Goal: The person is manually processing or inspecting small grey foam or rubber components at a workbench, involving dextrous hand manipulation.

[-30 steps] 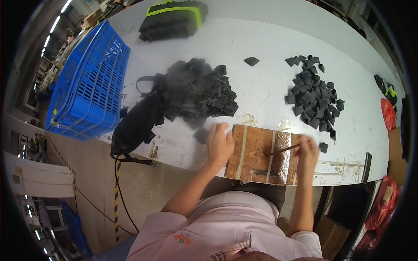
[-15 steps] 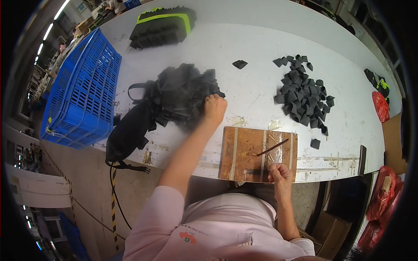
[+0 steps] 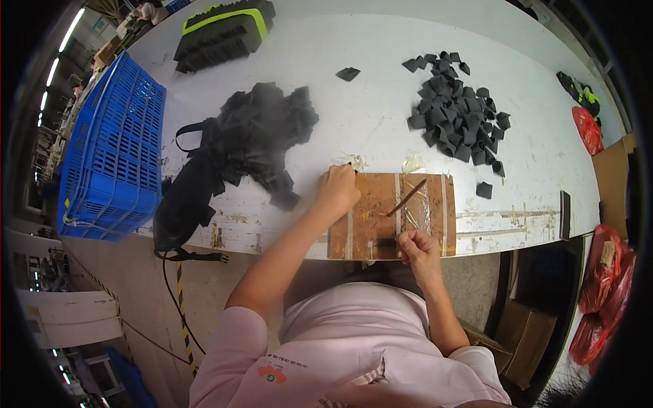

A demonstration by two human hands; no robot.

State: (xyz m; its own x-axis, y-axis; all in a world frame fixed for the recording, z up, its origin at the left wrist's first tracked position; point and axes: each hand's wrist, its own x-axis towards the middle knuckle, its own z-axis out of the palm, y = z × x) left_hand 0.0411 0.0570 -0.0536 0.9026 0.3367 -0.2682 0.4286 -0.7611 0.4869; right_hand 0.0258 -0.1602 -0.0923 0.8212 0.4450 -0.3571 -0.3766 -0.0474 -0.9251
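My left hand [image 3: 340, 192] is closed at the far left corner of a worn brown wooden board [image 3: 373, 234]. A bit of a small black piece [image 3: 354, 167] shows at its fingertips, the rest hidden. Over the board's near right part, my right hand [image 3: 420, 253] is closed in a pinch, and what it pinches is too small to make out. Just beyond those fingers a thin brown stick [image 3: 408, 197] slants over the board, near thin pale sticks [image 3: 412, 219]. To the left lies a heap of black fabric pieces [image 3: 262, 129].
Folded black pieces [image 3: 459, 112] form a pile at the right, with one loose piece [image 3: 348, 74] farther left. A blue crate [image 3: 119, 149], a black pouch [image 3: 180, 211] and a yellow-green-banded black stack [image 3: 224, 37] are at the left. Red bags [image 3: 602, 272] sit far right.
My left hand has left the black heap and come to the board, with a small black piece at its fingertips. The brown stick has turned steeper. The whole view has shifted slightly.
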